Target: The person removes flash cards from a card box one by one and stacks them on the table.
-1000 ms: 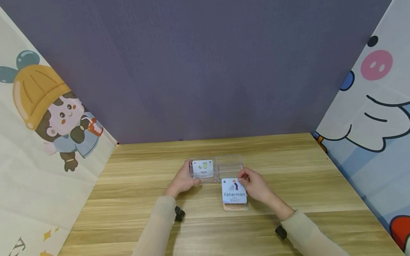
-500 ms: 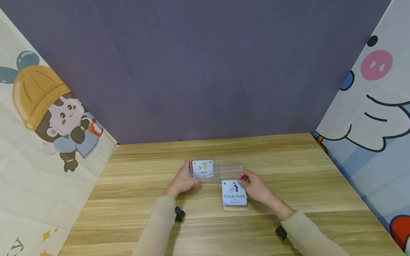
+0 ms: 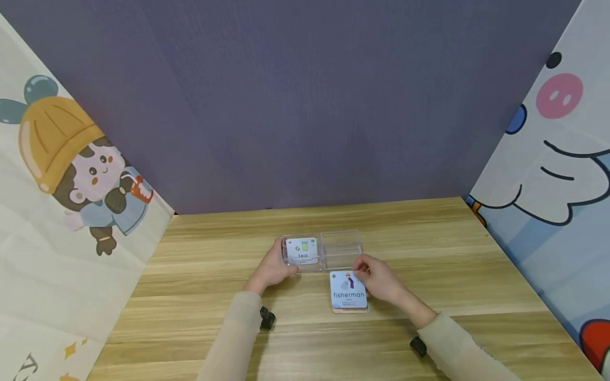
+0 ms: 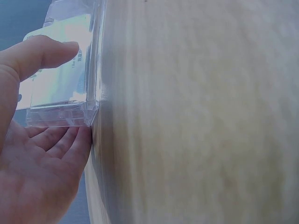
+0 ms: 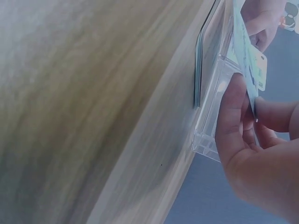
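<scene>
Fisherman flashcard (image 3: 349, 297) is prob. light, stiff-ish, best edge-held; R hand (image 3: 380, 277) pinches its corner, L hand (image 3: 271, 270) grips clear case (image 3: 322, 254).

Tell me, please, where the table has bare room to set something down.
The table is bare left of the left sleeve, right of the right sleeve, and between the clear case and the purple panel. It's crowded where the left hand grips the case and the right hand pinches the fisherman card over stacked cards.
</scene>
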The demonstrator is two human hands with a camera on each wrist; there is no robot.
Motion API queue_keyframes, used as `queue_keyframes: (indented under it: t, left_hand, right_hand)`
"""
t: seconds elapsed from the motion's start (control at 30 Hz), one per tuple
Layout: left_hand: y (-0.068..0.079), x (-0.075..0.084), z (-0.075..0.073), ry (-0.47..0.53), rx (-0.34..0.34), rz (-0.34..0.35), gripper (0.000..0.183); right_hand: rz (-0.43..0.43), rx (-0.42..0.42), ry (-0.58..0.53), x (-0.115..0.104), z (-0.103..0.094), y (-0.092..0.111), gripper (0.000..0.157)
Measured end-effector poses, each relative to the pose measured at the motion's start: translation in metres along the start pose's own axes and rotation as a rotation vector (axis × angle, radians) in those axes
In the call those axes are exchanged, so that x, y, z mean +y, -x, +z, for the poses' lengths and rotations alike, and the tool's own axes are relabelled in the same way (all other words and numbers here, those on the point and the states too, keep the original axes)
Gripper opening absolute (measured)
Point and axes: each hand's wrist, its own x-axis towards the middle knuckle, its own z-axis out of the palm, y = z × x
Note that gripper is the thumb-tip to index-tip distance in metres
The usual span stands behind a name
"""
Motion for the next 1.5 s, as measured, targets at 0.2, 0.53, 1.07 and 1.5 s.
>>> queue_keyframes:
  t: [0.2, 0.53, 1.07, 1.5]
  left_hand:
    - [-0.001, -0.001, 0.000, 0.000, -0.001, 0.002, 0.101]
    - [0.001, -0.002, -0.001, 0.000, -0.002, 0.002, 0.102]
    - [0.000, -0.002, -0.001, 0.014, 0.002, 0.003, 0.102]
    - [0.002, -0.001, -0.001, 0.015, -0.001, 0.003, 0.101]
  right_hand:
    - [0.001, -0.005, 0.004, 0.001, 0.001, -0.001, 0.005]
    - [-0.001, -0.018, 0.036, 0.003, 0.004, -0.001, 0.005]
    - [-0.039, 0.048, 0.267, -0.002, 0.008, -0.002, 0.008]
    - [-0.019, 0.050, 0.319, -0.003, 0.011, -0.003, 0.009]
